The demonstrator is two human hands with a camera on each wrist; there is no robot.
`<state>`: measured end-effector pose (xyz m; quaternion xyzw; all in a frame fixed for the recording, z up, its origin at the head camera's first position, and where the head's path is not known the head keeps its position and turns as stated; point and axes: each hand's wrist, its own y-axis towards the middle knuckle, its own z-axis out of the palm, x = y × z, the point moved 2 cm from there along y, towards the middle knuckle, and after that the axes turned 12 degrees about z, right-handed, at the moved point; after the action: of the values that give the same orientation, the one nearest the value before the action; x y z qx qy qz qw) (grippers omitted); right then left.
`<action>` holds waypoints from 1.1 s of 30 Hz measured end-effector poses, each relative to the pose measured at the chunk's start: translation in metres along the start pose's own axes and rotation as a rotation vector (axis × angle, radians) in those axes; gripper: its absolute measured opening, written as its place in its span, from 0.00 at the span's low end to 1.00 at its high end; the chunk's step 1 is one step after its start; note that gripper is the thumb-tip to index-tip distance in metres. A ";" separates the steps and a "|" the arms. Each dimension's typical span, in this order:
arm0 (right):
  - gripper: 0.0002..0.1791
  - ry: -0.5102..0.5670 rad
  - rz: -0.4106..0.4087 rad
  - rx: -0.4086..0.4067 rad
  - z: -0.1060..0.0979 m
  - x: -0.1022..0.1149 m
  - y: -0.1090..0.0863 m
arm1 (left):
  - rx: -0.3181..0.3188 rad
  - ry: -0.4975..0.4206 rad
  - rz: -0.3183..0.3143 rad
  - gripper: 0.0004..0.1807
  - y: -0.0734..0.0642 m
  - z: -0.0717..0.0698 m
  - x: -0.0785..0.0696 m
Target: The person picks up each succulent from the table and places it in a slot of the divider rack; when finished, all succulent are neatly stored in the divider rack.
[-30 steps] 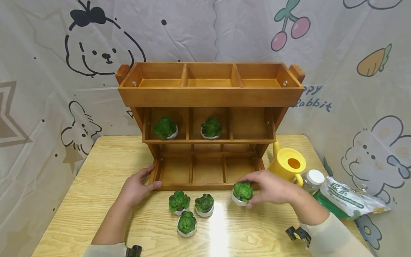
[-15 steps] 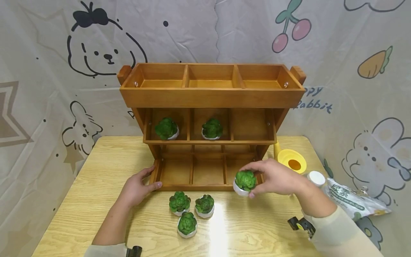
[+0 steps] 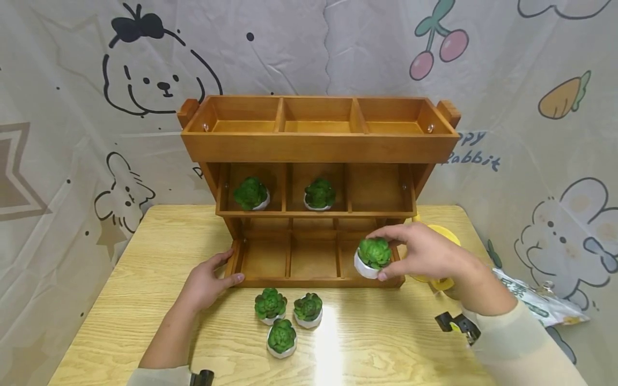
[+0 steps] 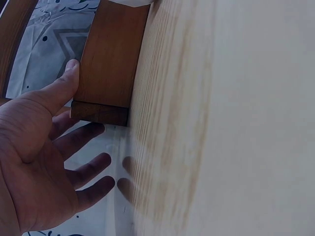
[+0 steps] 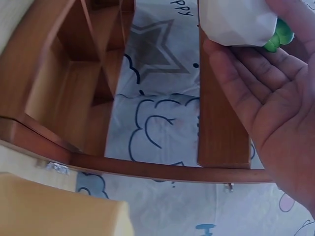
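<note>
My right hand (image 3: 422, 254) pinches the white pot of an artificial succulent (image 3: 374, 254) between thumb and fingers. It holds the plant above the lower right compartment of a three-tier wooden shelf (image 3: 318, 147). In the right wrist view the faceted white pot (image 5: 238, 22) is partly out of frame. My left hand (image 3: 205, 281) rests on the lowest tier's left front corner, thumb on the edge, the other fingers loosely spread in the left wrist view. Two potted succulents stand in the middle tier, one in the left compartment (image 3: 251, 193), one in the centre compartment (image 3: 319, 194).
Several potted succulents stand on the table before the shelf: one at left (image 3: 270, 304), one at right (image 3: 308, 308), one in front (image 3: 281, 336). A yellow watering can (image 3: 445, 234) and a white-green bag (image 3: 541, 300) stand at right, partly behind my arm.
My right hand has lifted the potted succulent from in front of the shelf, moving it away from me and slightly right over the lowest tier. My left hand has stayed put.
</note>
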<state>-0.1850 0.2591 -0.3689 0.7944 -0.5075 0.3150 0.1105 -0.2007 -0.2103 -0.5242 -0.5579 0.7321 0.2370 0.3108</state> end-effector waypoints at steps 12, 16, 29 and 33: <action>0.35 -0.029 -0.056 -0.101 -0.026 0.008 0.007 | 0.005 -0.006 -0.011 0.46 -0.001 -0.001 0.002; 0.34 -0.017 -0.084 -0.121 -0.032 0.008 0.010 | 0.005 -0.004 -0.010 0.47 0.000 -0.001 0.003; 0.35 -0.011 -0.052 -0.244 -0.056 0.006 0.018 | 0.003 -0.010 -0.005 0.49 0.000 -0.001 0.002; 0.35 0.023 -0.003 -0.251 -0.061 0.006 0.021 | 0.006 -0.014 -0.008 0.50 0.000 -0.001 0.003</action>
<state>-0.2256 0.2751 -0.3213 0.7714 -0.5404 0.2581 0.2153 -0.2011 -0.2133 -0.5256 -0.5580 0.7284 0.2379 0.3186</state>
